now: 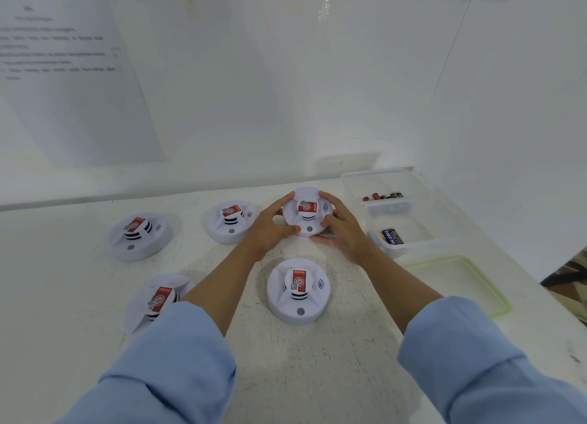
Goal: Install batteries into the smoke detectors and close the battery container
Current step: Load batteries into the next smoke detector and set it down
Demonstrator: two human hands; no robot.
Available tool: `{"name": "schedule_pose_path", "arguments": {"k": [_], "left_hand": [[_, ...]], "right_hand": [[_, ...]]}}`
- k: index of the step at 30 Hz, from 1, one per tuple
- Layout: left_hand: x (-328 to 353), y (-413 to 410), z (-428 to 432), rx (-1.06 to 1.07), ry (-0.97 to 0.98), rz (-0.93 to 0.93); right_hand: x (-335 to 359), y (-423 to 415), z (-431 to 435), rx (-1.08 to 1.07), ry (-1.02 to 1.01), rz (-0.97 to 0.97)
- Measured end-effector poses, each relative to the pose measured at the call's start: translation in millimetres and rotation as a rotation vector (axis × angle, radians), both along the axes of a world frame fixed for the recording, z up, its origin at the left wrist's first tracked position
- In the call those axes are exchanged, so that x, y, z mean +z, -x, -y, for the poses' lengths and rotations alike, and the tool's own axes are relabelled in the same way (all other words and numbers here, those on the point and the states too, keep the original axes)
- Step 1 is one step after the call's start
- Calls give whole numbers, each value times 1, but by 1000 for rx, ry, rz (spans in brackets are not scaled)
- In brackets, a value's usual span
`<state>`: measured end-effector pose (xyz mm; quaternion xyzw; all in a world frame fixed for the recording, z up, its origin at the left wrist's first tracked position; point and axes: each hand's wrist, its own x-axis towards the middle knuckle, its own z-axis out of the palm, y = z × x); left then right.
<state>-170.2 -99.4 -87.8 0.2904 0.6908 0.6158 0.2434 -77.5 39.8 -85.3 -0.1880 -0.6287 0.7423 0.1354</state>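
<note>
Several round white smoke detectors with red labels lie on the white table. The far right smoke detector (306, 212) is gripped from both sides: my left hand (271, 229) curls round its left rim, my right hand (344, 229) round its right rim. Another detector (298, 291) lies just in front of my hands, two more (230, 221) (139, 236) to the left, and one (155, 299) is partly hidden under my left sleeve. The clear battery container (397, 207) stands open at the right, with batteries (392, 236) in its compartments.
The container's green-rimmed lid (460, 283) lies flat at the table's right edge, near the container. A white wall with a printed sheet (63, 67) rises behind the table. A white ledge runs along the back.
</note>
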Motion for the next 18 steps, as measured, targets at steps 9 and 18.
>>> {"name": "schedule_pose_path", "arguments": {"k": [9,18], "left_hand": [[0,-1,0,8,4,-3],[2,-2,0,5,5,12]], "right_hand": [[0,-1,1,-6,-3,-3],[0,-1,1,-9,-7,-5]]}}
